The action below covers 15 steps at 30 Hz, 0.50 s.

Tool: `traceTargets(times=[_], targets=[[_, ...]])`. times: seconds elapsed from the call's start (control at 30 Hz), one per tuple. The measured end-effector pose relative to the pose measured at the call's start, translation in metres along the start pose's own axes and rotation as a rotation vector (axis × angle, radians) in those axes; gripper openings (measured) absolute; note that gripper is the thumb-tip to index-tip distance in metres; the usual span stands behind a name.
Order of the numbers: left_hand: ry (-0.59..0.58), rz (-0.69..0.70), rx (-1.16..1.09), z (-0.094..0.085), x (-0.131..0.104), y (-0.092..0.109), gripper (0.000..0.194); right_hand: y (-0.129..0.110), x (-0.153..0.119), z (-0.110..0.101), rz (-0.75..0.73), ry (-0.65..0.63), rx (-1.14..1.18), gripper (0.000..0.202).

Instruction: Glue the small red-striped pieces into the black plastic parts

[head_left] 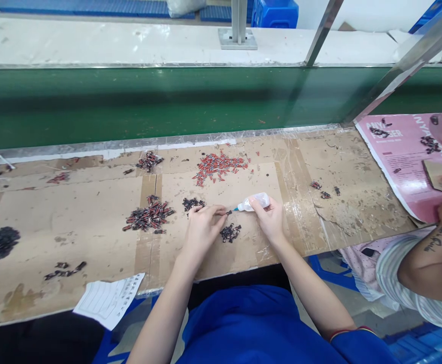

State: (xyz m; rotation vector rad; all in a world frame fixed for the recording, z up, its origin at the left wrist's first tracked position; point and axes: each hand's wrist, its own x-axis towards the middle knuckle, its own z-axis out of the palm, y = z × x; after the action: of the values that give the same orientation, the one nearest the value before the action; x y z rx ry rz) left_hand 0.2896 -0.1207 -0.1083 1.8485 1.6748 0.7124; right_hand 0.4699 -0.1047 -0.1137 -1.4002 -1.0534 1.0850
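Between thumb and fingers, my left hand (205, 226) pinches a small black part (229, 213). My right hand (269, 218) is closed round a clear squeeze bottle (257, 201), whose thin blue-green tip points left and meets or nearly meets that part. Just below the tip lies a small pile of black parts (230, 233); another pile of dark pieces (193, 203) sits behind my left hand. Farther back is a spread of small red pieces (221, 167). Left of my left hand rests a heap of black-and-red pieces (148, 216).
Cardboard (92, 217) covers the bench, with a green belt (130, 106) behind it. A black heap (0, 244) and a torn paper sheet (109, 301) are at left. At right, a co-worker's arm (429, 253) reaches over a pink poster (403, 172). Metal posts (399, 71) slant above.
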Motion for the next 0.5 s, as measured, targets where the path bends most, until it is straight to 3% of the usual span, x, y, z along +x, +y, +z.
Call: traceTargets(times=[0.17, 0.27, 0.37, 0.43, 0.5], targets=[[0.034, 0.029, 0.015, 0.000, -0.004, -0.003, 0.017, -0.003, 0.007, -0.011, 0.003, -0.002, -0.092, 0.033], [0.135, 0.040, -0.002, -0.006, -0.008, -0.005, 0.024, -0.013, 0.016, -0.021, -0.083, 0.082, -0.448, 0.046], [0.221, 0.056, -0.045, -0.014, -0.011, -0.006, 0.025, -0.027, 0.030, -0.018, -0.291, 0.221, -0.827, 0.065], [0.246, 0.068, -0.086, -0.017, -0.012, -0.005, 0.023, -0.035, 0.043, -0.004, -0.422, 0.103, -0.933, 0.048], [0.253, 0.067, -0.129, -0.018, -0.013, -0.005, 0.019, -0.040, 0.058, 0.018, -0.500, -0.179, -0.971, 0.025]])
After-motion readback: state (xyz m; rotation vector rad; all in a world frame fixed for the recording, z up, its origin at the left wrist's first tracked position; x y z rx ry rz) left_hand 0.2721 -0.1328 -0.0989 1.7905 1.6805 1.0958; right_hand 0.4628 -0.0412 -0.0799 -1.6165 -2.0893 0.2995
